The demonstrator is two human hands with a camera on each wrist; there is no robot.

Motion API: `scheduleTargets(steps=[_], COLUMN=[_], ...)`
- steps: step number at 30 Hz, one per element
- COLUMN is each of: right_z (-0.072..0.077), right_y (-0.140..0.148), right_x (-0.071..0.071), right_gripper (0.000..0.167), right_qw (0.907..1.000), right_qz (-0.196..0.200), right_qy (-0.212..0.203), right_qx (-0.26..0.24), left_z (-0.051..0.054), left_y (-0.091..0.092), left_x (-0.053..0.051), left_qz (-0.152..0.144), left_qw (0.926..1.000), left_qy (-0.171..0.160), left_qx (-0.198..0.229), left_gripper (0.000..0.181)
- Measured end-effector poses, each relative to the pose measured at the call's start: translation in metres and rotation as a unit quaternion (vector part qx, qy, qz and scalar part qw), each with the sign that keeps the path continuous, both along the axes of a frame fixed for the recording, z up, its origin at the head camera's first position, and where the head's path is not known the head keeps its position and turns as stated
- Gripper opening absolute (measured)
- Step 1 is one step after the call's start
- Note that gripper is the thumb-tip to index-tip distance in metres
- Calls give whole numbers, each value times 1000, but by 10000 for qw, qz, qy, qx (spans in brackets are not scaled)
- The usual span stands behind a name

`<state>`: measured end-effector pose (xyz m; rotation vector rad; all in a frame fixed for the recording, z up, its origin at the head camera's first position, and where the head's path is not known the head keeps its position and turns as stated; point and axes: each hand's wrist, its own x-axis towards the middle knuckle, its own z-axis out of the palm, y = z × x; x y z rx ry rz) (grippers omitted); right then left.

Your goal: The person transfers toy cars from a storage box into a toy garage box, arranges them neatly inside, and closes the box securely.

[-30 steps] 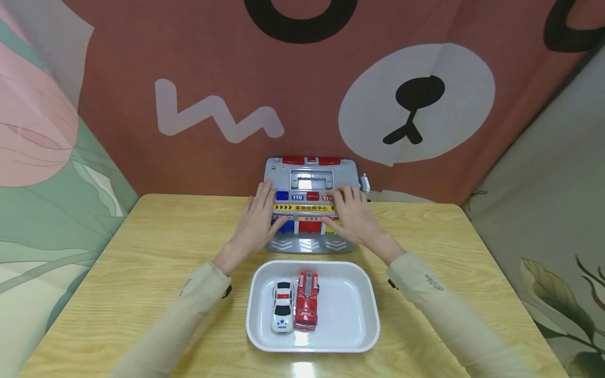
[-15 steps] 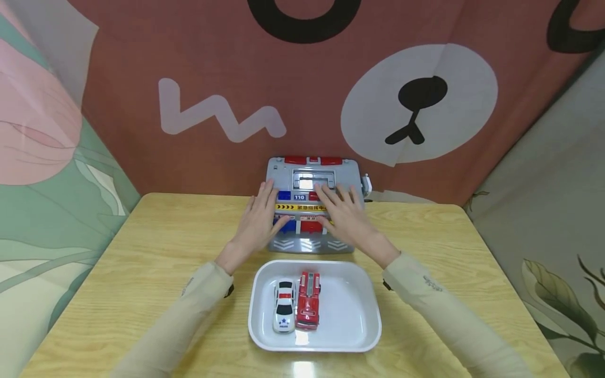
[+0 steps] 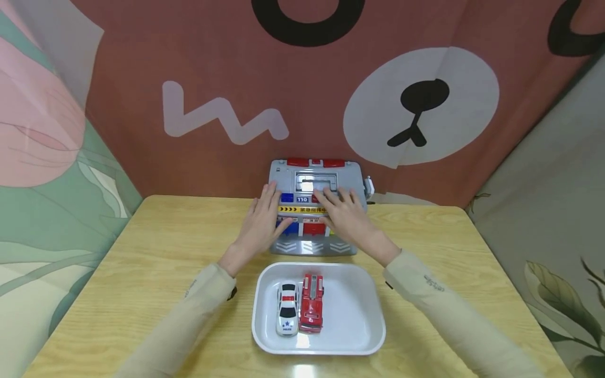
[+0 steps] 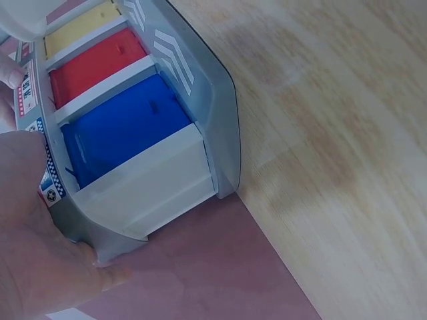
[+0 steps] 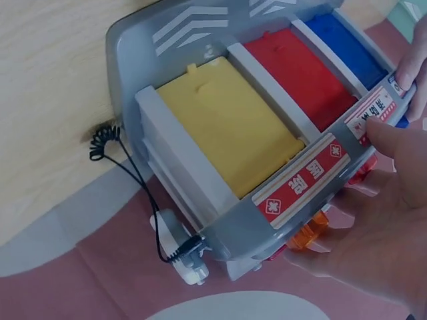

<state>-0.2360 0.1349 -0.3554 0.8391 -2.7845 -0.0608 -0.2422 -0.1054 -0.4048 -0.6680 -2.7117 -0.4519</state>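
Note:
A grey toy emergency station (image 3: pixel 315 181) stands at the back of the table, with a yellow strip and a handle recess on its roof. Blue (image 4: pixel 127 130), red (image 5: pixel 300 77) and yellow doors (image 5: pixel 230 123) line its front. My left hand (image 3: pixel 259 220) rests along the station's left edge, fingers straight, thumb toward the front. My right hand (image 3: pixel 351 218) lies spread on the roof's right half, thumb at the front edge beside the lettered labels. It hides part of the roof markings. In the right wrist view its fingers reach past orange and red translucent pieces.
In front of the station is a white tray (image 3: pixel 354 315), holding a white police car (image 3: pixel 287 310) and a red fire truck (image 3: pixel 311 304) side by side. A small white handset (image 5: pixel 180 247) on a black coiled cord hangs at the station's side. A printed cloth (image 3: pixel 227 52) hangs behind the table.
My right hand has slid left across the roof, covering the red 119 marking. The left hand stays at the left edge. The whole scene shifts slightly right in view.

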Motion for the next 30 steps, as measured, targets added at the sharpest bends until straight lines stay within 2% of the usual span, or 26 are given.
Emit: scheduleTargets(steps=[7,15,20,30], right_z=[0,-4,-7,-16], right_y=[-2,-3,1,0], right_x=[-4,-7,-8,-1], right_gripper=[68,69,70,71], right_qw=[9999,9999,9997,9963], right_qz=[77,81,70,-75], right_qy=[66,46,191,252], right_qx=[79,-56,-111,-823], left_z=[-1,-2,-3,-2], left_y=[-1,-3,0,2], left_x=[-2,-3,-6,-4], left_qz=[162,162,151,170], left_qw=[9999,9999,9999,9997], left_qy=[-41,-7,27,-20], left_qx=[-27,-58,-16,-144], left_gripper=[78,79,78,77])
